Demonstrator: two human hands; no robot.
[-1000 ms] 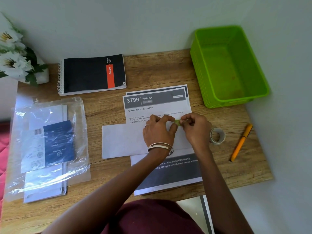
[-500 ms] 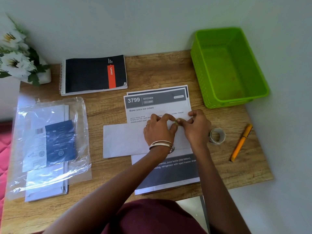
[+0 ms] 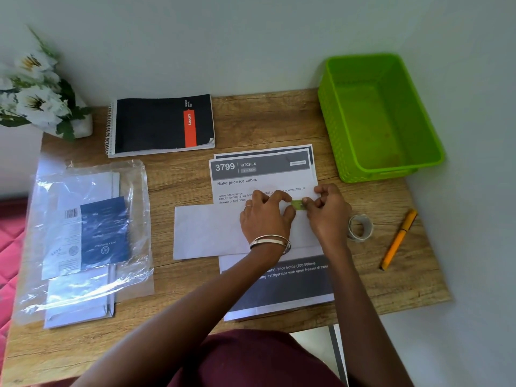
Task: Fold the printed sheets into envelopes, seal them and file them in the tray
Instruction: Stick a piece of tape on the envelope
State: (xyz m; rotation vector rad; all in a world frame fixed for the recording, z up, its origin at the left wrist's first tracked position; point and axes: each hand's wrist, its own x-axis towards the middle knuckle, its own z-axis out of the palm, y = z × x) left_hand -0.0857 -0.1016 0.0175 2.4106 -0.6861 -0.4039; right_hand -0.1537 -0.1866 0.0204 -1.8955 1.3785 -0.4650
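Tape, a small green strip (image 3: 297, 205), is pinched between the curled fingertips of the left hand (image 3: 265, 219) and the right hand (image 3: 326, 216), directly over the top edge of a white envelope (image 3: 206, 233). Beneath the envelope, printed sheets (image 3: 262, 174) are stacked on the desk (image 3: 251, 121). Just right of the grip a tape roll (image 3: 360, 228) is lying, an orange pen (image 3: 398, 240) beyond it. Up and right of the grip, a green tray (image 3: 435, 152) is seen holding nothing. Far left, more envelopes are kept inside a clear plastic bag (image 3: 134, 219).
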